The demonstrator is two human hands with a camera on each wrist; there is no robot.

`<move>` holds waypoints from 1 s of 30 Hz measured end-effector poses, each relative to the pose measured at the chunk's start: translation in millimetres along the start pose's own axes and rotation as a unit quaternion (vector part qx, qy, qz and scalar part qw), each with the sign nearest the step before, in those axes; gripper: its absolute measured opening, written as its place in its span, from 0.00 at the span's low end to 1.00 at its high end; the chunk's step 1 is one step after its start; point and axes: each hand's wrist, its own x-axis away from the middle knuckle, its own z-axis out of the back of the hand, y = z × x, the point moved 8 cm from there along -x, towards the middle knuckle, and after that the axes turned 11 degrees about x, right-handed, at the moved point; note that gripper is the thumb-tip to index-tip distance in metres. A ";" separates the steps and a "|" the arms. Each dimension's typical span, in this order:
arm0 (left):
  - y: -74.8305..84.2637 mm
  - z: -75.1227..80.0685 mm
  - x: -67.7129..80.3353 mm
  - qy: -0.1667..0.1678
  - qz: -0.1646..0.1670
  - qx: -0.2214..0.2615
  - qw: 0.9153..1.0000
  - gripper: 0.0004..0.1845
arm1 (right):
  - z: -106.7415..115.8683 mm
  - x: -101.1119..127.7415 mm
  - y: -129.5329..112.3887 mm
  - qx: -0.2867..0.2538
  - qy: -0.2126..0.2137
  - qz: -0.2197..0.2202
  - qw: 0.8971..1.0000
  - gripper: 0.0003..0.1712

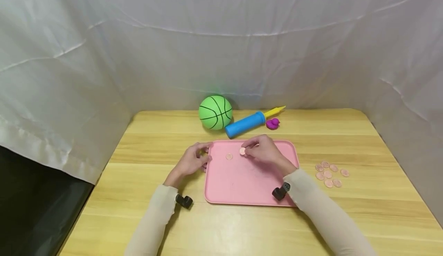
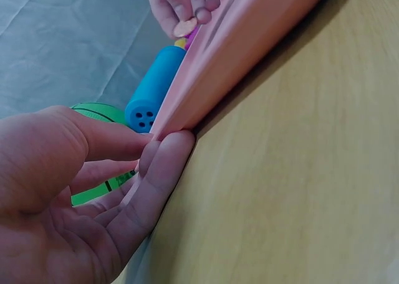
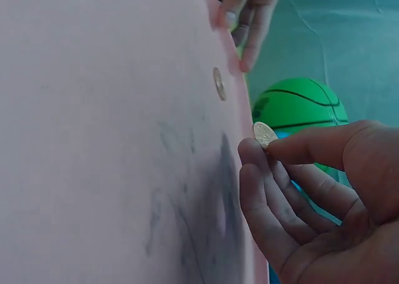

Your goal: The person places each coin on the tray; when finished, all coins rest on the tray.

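Observation:
A pink tray [image 1: 238, 188] lies on the wooden table. At its far left corner my left hand [image 1: 189, 160] pinches the rim, thumb on top and fingers against the outer side in the left wrist view. Over the tray's far half, my right hand [image 1: 264, 150] holds a coin [image 3: 265, 134] between thumb and forefinger, tilted up off the surface. Another copper-coloured coin [image 1: 229, 156] lies flat on the tray, left of the held one and near the far rim.
Several loose coins [image 1: 327, 174] lie on the table right of the tray. Behind it are a green ball [image 1: 215, 112], a blue hand pump [image 1: 246, 124] with a yellow nozzle [image 1: 274, 111], and a purple toy duck [image 1: 272, 124]. Grey cloth [image 1: 242, 56] hangs round the table.

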 end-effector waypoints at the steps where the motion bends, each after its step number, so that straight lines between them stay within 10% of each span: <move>1: 0.4 0.0 -0.2 -0.002 -0.001 0.002 1.000 0.29 | -1.2 -0.5 -1.5 0.006 0.001 0.005 1.000 0.11; 30: -0.3 0.3 -0.1 -0.008 0.002 0.012 1.000 0.29 | -3.2 4.4 -22.0 0.067 -0.013 0.018 0.997 0.10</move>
